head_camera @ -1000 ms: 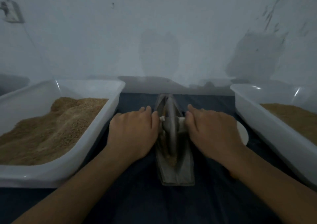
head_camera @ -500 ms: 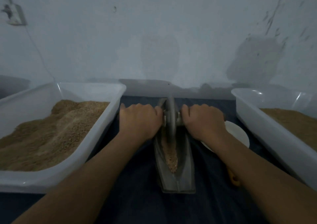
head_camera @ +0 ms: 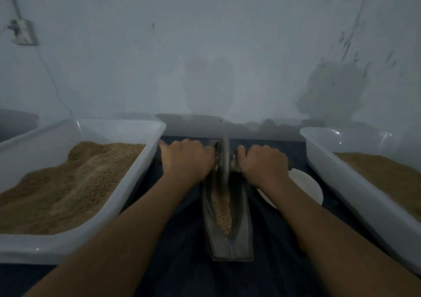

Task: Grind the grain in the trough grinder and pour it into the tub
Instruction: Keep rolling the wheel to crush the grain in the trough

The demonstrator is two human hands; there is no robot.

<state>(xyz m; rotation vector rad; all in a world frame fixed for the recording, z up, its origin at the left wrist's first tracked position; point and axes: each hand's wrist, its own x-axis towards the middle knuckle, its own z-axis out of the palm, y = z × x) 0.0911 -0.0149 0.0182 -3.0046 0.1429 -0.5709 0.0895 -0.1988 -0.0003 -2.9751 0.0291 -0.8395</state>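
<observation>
- The table (head_camera: 182, 262) is covered by a dark blue cloth and stands against a pale, stained wall (head_camera: 205, 46); the light is dim and bluish.
- High on the left of the wall sits a small socket box (head_camera: 22, 35), with a thin cable (head_camera: 52, 80) running down from it behind the left tub.
- 2 white plastic tubs flank the middle of the table: the left tub (head_camera: 136, 183) is heaped with tan grain, and the right tub (head_camera: 341, 183) holds a lower layer of finer-looking tan material.
- The trough grinder (head_camera: 227, 239), a narrow grey metal boat shape, lies lengthwise between the tubs, its near end pointing at the camera.
- Grain (head_camera: 224, 210) lies along the trough's groove, near its middle.
- The grinding wheel (head_camera: 224, 160) stands on edge at the far end of the trough; it is blurred.
- The left hand (head_camera: 186, 160) and the right hand (head_camera: 262, 162) have their fingers curled over the wheel's axle, 1 on each side; the axle itself is mostly hidden under them.
- A white round plate (head_camera: 303, 187) lies just right of the trough, partly hidden by the right forearm.
- No writing or brand can be read anywhere.
- Both tubs are cut off by the frame edges.
</observation>
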